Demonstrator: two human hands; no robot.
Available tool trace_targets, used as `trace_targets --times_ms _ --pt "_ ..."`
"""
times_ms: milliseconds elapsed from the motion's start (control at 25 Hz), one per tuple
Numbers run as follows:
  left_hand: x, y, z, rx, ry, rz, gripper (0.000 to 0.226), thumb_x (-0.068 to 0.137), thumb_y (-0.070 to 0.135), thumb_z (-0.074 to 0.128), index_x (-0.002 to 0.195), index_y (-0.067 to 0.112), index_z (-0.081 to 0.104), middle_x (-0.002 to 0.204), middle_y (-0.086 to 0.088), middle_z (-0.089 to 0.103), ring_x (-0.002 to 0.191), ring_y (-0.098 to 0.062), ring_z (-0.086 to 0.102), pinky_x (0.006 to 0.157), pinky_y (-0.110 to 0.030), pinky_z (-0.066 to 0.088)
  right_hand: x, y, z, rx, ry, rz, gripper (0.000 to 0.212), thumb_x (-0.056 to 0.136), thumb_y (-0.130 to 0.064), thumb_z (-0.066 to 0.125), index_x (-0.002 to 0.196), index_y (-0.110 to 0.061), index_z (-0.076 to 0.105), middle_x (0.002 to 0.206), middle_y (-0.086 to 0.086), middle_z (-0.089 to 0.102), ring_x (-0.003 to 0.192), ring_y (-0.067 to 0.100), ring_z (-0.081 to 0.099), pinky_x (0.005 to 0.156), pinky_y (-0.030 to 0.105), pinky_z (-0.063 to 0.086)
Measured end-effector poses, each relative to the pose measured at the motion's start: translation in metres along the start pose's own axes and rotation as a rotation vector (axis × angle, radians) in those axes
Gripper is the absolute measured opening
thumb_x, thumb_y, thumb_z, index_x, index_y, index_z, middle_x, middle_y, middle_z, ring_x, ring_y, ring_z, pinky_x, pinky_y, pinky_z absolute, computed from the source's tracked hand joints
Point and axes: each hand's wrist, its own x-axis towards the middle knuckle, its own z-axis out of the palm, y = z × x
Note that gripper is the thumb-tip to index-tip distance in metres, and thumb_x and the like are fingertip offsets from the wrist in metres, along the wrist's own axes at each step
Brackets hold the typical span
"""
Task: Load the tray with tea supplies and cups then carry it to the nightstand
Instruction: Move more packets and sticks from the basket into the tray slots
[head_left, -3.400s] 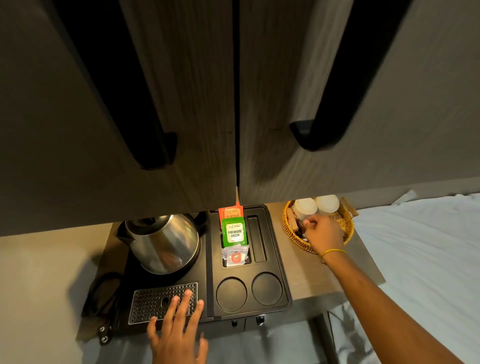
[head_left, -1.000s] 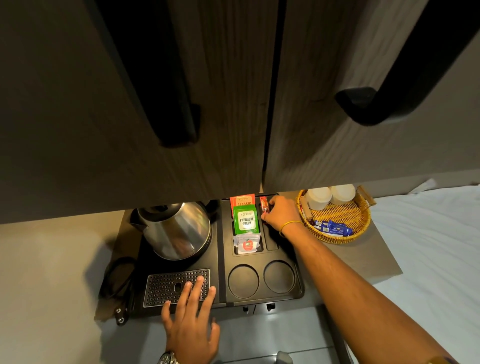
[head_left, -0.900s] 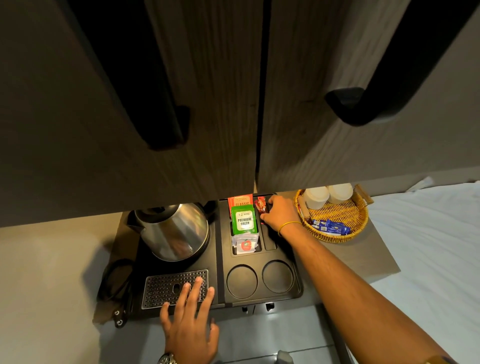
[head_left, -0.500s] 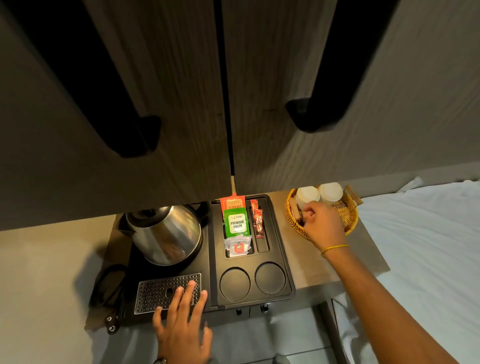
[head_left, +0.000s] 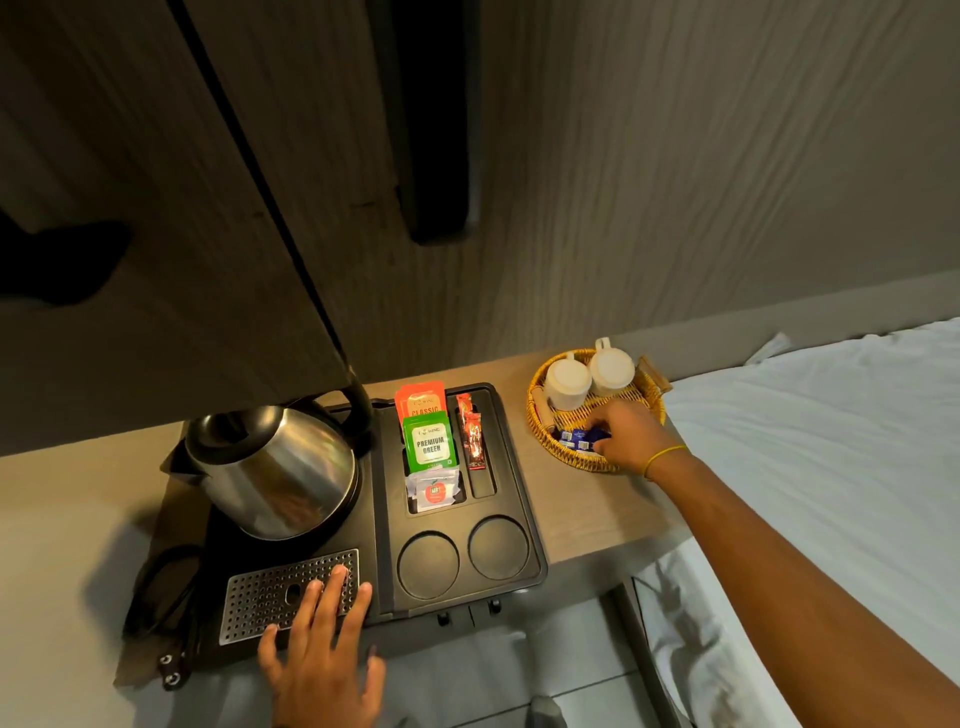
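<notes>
A black tray lies on the wooden top, with a steel kettle on its left half. Its slots hold an orange tea bag, a green tea bag, a white packet and red stick sachets. The two round cup recesses are bare. A wicker basket to the right holds two upturned white cups and blue sachets. My right hand reaches into the basket, fingers curled onto the blue sachets. My left hand rests flat on the tray's drip grille.
Dark cupboard doors with black handles hang close above the tray's back edge. A white bed runs along the right. A black cable loops at the tray's left. The wooden top shows between tray and basket.
My right hand laid red stick sachets in the tray's narrow slot, then went back to the basket and now sits lower in it, on the blue sachets. My left hand stayed on the grille.
</notes>
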Motion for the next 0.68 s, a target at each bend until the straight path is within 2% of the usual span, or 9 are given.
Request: trace_targets --times_ms 120,240,480,600,680 --pt "0.0 0.0 -0.001 0.004 -0.005 0.002 0.08 0.059 0.044 0.057 0.137 0.028 0.057 0.157 -0.004 0.045 0.141 -0.029 0.042 0.106 -0.065 0.027 -0.005 0.002 0.004 0.032 0.05 -0.025 0.036 0.084 -0.013 0.079 0.119 -0.016 0.075 0.118 0.01 0.075 0.11 0.028 0.068 0.097 0.041 0.055" --pt "0.0 -0.001 -0.001 0.009 -0.022 0.002 0.08 0.058 0.045 0.056 0.137 0.028 0.059 0.157 -0.004 0.045 0.142 -0.028 0.04 0.106 -0.065 0.027 -0.007 0.008 0.004 0.067 0.069 -0.041 0.035 0.086 -0.012 0.077 0.121 -0.015 0.074 0.12 0.011 0.074 0.108 0.028 0.067 0.096 0.039 0.055" --pt "-0.001 -0.002 0.0 -0.003 -0.016 0.009 0.082 0.057 0.043 0.061 0.137 0.029 0.057 0.157 -0.004 0.045 0.141 -0.029 0.043 0.107 -0.064 0.026 -0.005 0.013 -0.002 -0.012 -0.069 -0.07 0.031 0.09 -0.023 0.074 0.121 -0.019 0.075 0.118 0.007 0.076 0.107 0.024 0.068 0.083 0.028 0.051" --pt "-0.002 -0.001 -0.001 -0.008 -0.011 0.016 0.081 0.058 0.043 0.06 0.138 0.029 0.055 0.156 -0.004 0.046 0.14 -0.029 0.043 0.107 -0.064 0.026 -0.005 0.01 -0.009 -0.069 -0.077 -0.104 0.027 0.091 -0.024 0.073 0.118 -0.022 0.075 0.116 0.005 0.077 0.103 0.022 0.069 0.086 0.033 0.058" --pt "-0.001 -0.001 -0.001 -0.012 -0.023 0.006 0.081 0.058 0.043 0.06 0.137 0.029 0.056 0.156 -0.004 0.046 0.141 -0.028 0.043 0.108 -0.064 0.025 -0.012 0.005 -0.017 -0.085 0.035 -0.135 0.025 0.092 -0.026 0.07 0.116 -0.026 0.074 0.117 0.003 0.076 0.103 0.022 0.069 0.087 0.038 0.06"
